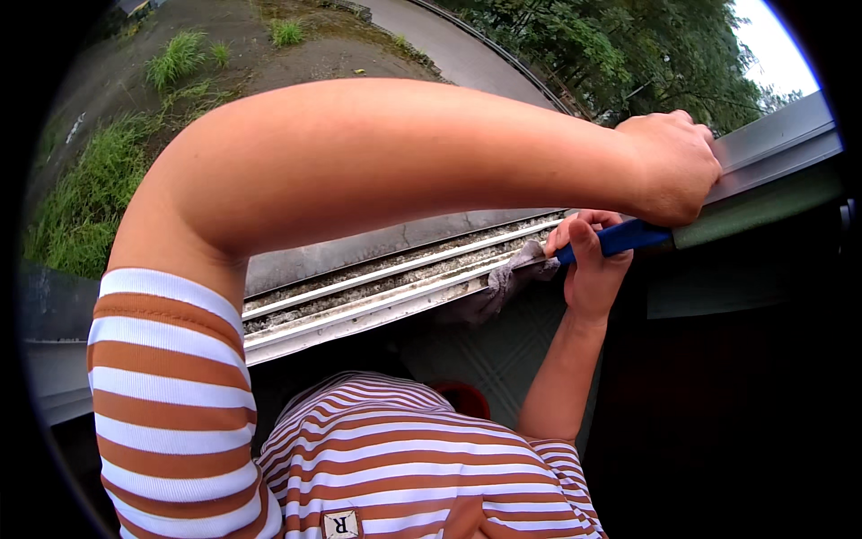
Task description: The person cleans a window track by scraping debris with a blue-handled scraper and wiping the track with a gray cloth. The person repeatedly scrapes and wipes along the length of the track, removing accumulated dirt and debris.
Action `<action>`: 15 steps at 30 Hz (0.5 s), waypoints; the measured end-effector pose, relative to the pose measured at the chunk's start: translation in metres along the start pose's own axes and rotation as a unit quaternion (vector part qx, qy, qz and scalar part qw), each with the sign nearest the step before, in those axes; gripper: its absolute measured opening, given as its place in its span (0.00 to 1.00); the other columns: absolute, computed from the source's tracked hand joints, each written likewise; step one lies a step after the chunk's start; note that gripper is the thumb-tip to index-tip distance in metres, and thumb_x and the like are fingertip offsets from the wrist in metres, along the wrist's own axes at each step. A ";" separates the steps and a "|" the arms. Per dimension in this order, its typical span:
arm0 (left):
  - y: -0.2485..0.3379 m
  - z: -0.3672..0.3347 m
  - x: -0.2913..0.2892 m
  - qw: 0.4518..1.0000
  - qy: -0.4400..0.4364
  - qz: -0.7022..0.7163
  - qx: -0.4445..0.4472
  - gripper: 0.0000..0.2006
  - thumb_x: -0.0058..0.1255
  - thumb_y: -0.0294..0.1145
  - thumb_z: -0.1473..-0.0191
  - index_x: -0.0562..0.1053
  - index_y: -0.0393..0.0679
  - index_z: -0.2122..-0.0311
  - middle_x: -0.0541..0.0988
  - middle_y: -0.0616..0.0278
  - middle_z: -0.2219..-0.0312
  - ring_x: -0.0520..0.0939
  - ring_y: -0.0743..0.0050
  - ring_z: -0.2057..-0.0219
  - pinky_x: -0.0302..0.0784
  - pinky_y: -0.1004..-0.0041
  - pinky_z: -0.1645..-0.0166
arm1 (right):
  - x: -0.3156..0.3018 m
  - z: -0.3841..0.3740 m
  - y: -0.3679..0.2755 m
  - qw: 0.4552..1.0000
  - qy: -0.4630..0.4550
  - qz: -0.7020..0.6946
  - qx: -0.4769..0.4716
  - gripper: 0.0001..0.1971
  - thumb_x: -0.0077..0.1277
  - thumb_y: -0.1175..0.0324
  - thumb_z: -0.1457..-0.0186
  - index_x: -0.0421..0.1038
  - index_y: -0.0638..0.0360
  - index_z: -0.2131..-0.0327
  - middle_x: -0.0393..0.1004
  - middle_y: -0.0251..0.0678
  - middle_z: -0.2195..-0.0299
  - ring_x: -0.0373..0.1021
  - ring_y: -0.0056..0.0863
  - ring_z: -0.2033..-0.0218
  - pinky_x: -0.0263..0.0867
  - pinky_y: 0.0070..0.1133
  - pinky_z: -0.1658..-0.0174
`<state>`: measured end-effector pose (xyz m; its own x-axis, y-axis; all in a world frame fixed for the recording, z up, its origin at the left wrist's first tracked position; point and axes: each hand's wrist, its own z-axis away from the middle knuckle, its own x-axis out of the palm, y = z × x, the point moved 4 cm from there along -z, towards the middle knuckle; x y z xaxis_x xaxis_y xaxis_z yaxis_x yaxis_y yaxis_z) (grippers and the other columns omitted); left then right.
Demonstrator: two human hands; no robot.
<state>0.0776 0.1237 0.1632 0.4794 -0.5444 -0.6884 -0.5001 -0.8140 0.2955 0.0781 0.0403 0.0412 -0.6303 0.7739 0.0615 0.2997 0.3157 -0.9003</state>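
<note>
My left arm crosses the view to the right, and my left hand (672,169) is curled closed against the end of the silver window frame (777,139). Its fingertips are hidden on the far side. Just below it, my right hand (597,256) is closed round a tool with a blue handle (633,236). The tool's thin tip points left into a damp-looking grey rag (512,280), which hangs over the inner edge of the window track (377,310). Dark grime lies in the grooves between the track's white rails.
Outside lie a concrete ledge (314,269), bare ground with grass tufts (177,58), a paved path (467,40) and trees (620,49). Below the track, a red rounded rim (467,395) shows beside my striped shirt, near a patterned pale surface (476,355). The lower right is dark.
</note>
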 end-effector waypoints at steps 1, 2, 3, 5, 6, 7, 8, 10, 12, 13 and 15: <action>-0.008 0.014 -0.013 0.997 -0.042 -0.029 -0.060 0.18 0.44 0.28 0.55 0.73 0.38 0.56 0.74 0.50 0.58 0.72 0.56 0.51 0.68 0.66 0.48 | 0.002 -0.004 0.004 0.996 -0.066 -0.040 0.048 0.15 0.61 0.66 0.53 0.63 0.62 0.77 0.66 0.33 0.84 0.67 0.22 0.82 0.64 0.17 0.77; -0.020 0.027 -0.027 0.993 -0.015 -0.004 -0.113 0.17 0.43 0.27 0.55 0.73 0.36 0.57 0.76 0.49 0.63 0.75 0.56 0.56 0.70 0.66 0.51 | 0.002 -0.007 0.007 0.988 -0.118 -0.072 0.068 0.16 0.62 0.64 0.54 0.63 0.62 0.78 0.66 0.33 0.84 0.67 0.23 0.82 0.64 0.18 0.77; -0.031 0.041 -0.043 0.986 0.014 0.021 -0.166 0.17 0.42 0.25 0.55 0.74 0.34 0.59 0.77 0.48 0.68 0.78 0.56 0.61 0.72 0.66 0.54 | 0.004 -0.012 0.010 0.976 -0.169 -0.104 0.088 0.17 0.63 0.63 0.56 0.64 0.62 0.78 0.67 0.34 0.84 0.67 0.24 0.82 0.64 0.18 0.78; -0.038 0.073 -0.079 0.971 0.048 -0.021 -0.235 0.15 0.41 0.25 0.53 0.74 0.34 0.60 0.77 0.47 0.72 0.79 0.60 0.68 0.73 0.69 0.60 | 0.012 -0.019 0.014 0.961 -0.226 -0.135 0.090 0.19 0.65 0.62 0.59 0.63 0.61 0.78 0.66 0.34 0.86 0.67 0.25 0.84 0.65 0.20 0.76; -0.034 0.088 -0.092 0.960 0.031 0.007 -0.278 0.14 0.42 0.27 0.52 0.74 0.34 0.60 0.77 0.48 0.72 0.79 0.64 0.69 0.73 0.71 0.61 | 0.014 -0.019 0.017 0.955 -0.242 -0.149 0.080 0.19 0.65 0.63 0.59 0.63 0.61 0.77 0.66 0.34 0.86 0.67 0.25 0.84 0.66 0.20 0.75; -0.029 0.107 -0.100 0.946 0.016 0.037 -0.322 0.14 0.43 0.28 0.51 0.74 0.35 0.60 0.77 0.49 0.72 0.79 0.68 0.69 0.72 0.74 0.63 | 0.016 -0.020 0.021 0.949 -0.259 -0.163 0.071 0.18 0.65 0.63 0.60 0.63 0.60 0.77 0.66 0.34 0.86 0.67 0.25 0.84 0.66 0.21 0.74; -0.024 0.127 -0.106 0.941 0.043 0.027 -0.334 0.13 0.43 0.28 0.50 0.74 0.35 0.61 0.77 0.50 0.71 0.78 0.71 0.69 0.71 0.76 0.63 | 0.018 -0.021 0.020 0.943 -0.271 -0.177 0.075 0.19 0.65 0.64 0.60 0.63 0.60 0.76 0.66 0.33 0.86 0.67 0.24 0.85 0.67 0.22 0.73; -0.009 0.174 -0.112 0.936 0.092 0.007 -0.340 0.11 0.44 0.26 0.49 0.74 0.36 0.61 0.78 0.54 0.69 0.77 0.75 0.68 0.70 0.76 0.62 | 0.016 -0.017 0.022 0.947 -0.246 -0.195 0.072 0.17 0.64 0.67 0.58 0.63 0.60 0.75 0.65 0.32 0.85 0.65 0.22 0.86 0.67 0.22 0.74; 0.004 0.227 -0.114 0.925 0.140 0.012 -0.354 0.10 0.45 0.24 0.50 0.74 0.35 0.62 0.77 0.57 0.66 0.76 0.76 0.67 0.70 0.76 0.61 | 0.015 -0.010 0.025 0.981 -0.113 -0.155 0.039 0.10 0.55 0.76 0.53 0.61 0.61 0.76 0.63 0.30 0.86 0.60 0.18 0.89 0.63 0.20 0.79; 0.012 0.250 -0.114 0.911 0.168 0.025 -0.375 0.10 0.44 0.22 0.50 0.73 0.35 0.62 0.77 0.58 0.65 0.75 0.77 0.66 0.69 0.76 0.61 | 0.014 -0.006 0.022 0.984 -0.082 -0.154 0.017 0.09 0.52 0.78 0.51 0.60 0.61 0.77 0.62 0.30 0.86 0.59 0.17 0.90 0.62 0.19 0.81; 0.027 0.296 -0.114 0.850 0.207 0.005 -0.484 0.09 0.43 0.21 0.48 0.73 0.33 0.63 0.77 0.60 0.67 0.75 0.79 0.66 0.69 0.79 0.61 | 0.025 0.008 0.016 0.989 -0.092 -0.112 0.005 0.09 0.47 0.74 0.48 0.57 0.57 0.78 0.58 0.28 0.88 0.55 0.17 0.89 0.61 0.19 0.79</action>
<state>-0.2037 0.2236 0.0539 0.7913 -0.4145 -0.4494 0.2262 -0.4843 0.8451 0.0616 0.0602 0.0254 -0.7996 0.5723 0.1822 0.1305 0.4616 -0.8774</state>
